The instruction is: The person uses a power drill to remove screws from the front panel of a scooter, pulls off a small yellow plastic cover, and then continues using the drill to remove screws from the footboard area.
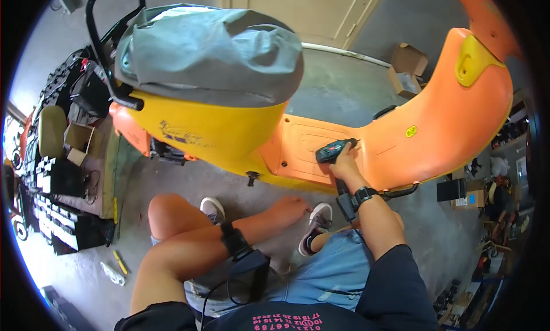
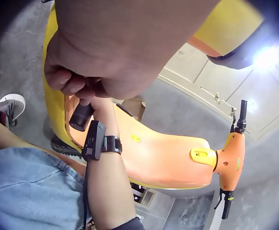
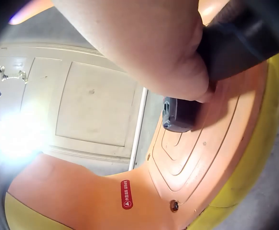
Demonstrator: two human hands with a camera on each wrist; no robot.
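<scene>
My right hand (image 1: pixel 345 166) grips the handle of a dark green cordless drill (image 1: pixel 332 152), held over the orange footboard (image 1: pixel 309 137) of a yellow and orange scooter. Its bit end points right, toward the front shield (image 1: pixel 435 119). In the right wrist view the drill's rear housing (image 3: pixel 180 115) shows below the hand, close over the footboard, with a screw (image 3: pixel 175 206) near the board's edge. My left hand (image 1: pixel 289 208) hangs beside the scooter, above my shoe. Its fingers (image 2: pixel 72 85) are curled in the left wrist view; the palm is hidden.
A grey cover (image 1: pixel 212 59) drapes the scooter's seat. Behind the footboard stands an open cardboard box (image 1: pixel 408 73). Black boxes (image 1: pixel 63 176) and other goods crowd the left side; shelves of parts (image 1: pixel 504 211) line the right. A yellow-handled tool (image 1: pixel 120 262) lies on the floor.
</scene>
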